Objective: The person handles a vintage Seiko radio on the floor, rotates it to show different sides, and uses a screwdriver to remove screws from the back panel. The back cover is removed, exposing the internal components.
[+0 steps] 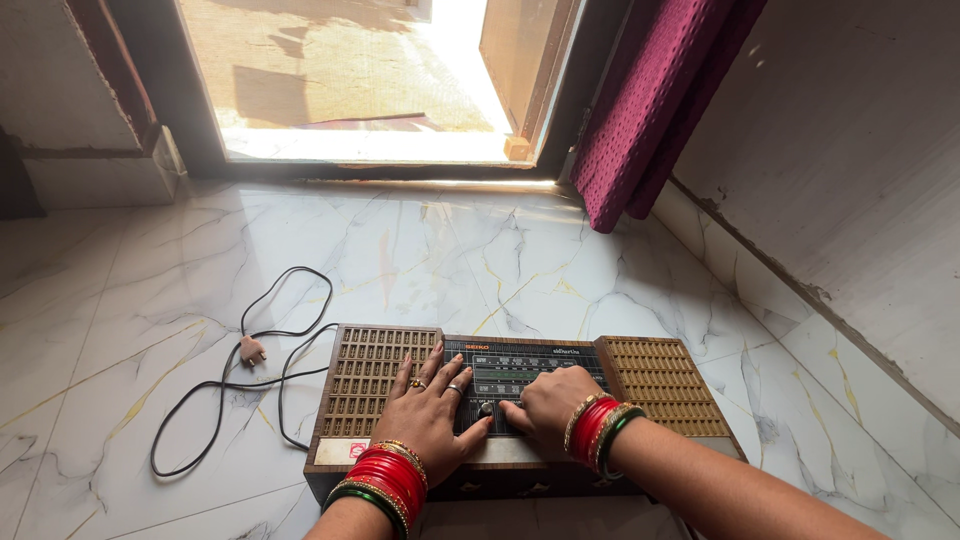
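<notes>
A brown box-shaped electronic device (pixel 660 380) with two grille panels and a dark control panel in the middle lies on the marble floor. My left hand (pixel 430 412) rests flat on the left grille and the panel, fingers spread, thumb beside a small knob (pixel 486 409). My right hand (pixel 548 400) is curled over the lower middle of the panel, its fingertips pressing near the same knob. Both wrists carry red, green and gold bangles.
A black power cord (pixel 232 385) with a pale plug (pixel 252 350) loops on the floor left of the device. An open doorway (pixel 360 150) lies ahead, a maroon curtain (pixel 650 100) hangs at right, and a wall (pixel 850 200) runs along the right side.
</notes>
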